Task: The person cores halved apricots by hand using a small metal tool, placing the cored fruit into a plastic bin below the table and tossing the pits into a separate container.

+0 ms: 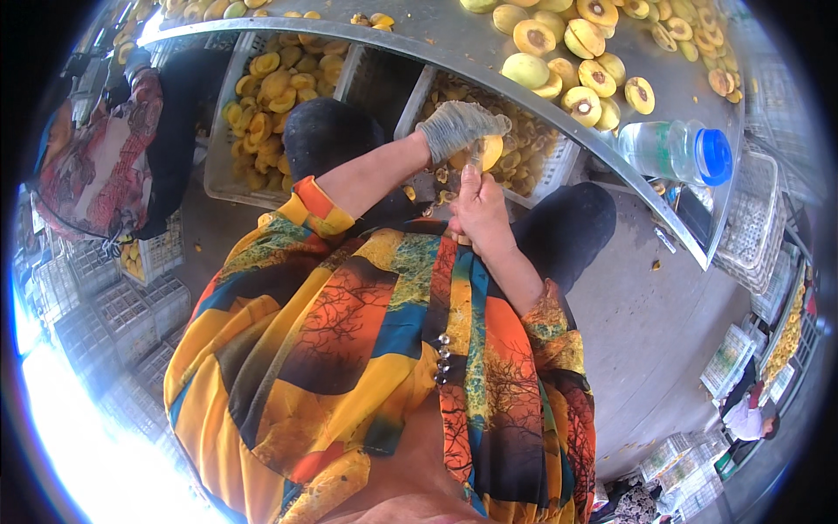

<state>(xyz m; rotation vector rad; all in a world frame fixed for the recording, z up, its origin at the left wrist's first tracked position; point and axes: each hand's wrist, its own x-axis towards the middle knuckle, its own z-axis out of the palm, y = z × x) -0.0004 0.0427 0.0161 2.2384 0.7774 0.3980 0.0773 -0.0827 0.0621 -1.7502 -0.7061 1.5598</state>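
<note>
My left hand [463, 127], in a grey knit glove, is closed round a yellow peach half [491, 151]. Bare and in a fist, my right hand [480, 208] grips a small hand tool with a narrow metal end [476, 155]. That end meets the peach half; its exact shape is partly hidden by the fruit and fingers. Both hands are close together, above the near edge of a white crate [552, 170] holding brownish-yellow peach pits and scraps. To the left, another white crate [236, 188] is filled with yellow peach halves [284, 87].
A metal table [419, 26] curves across the far side, bearing cut peaches [598, 79], some with pits showing. A clear bottle with a blue cap [713, 157] lies near its right edge. Another person [109, 157] sits at left. Stacked crates [131, 306] stand behind that person.
</note>
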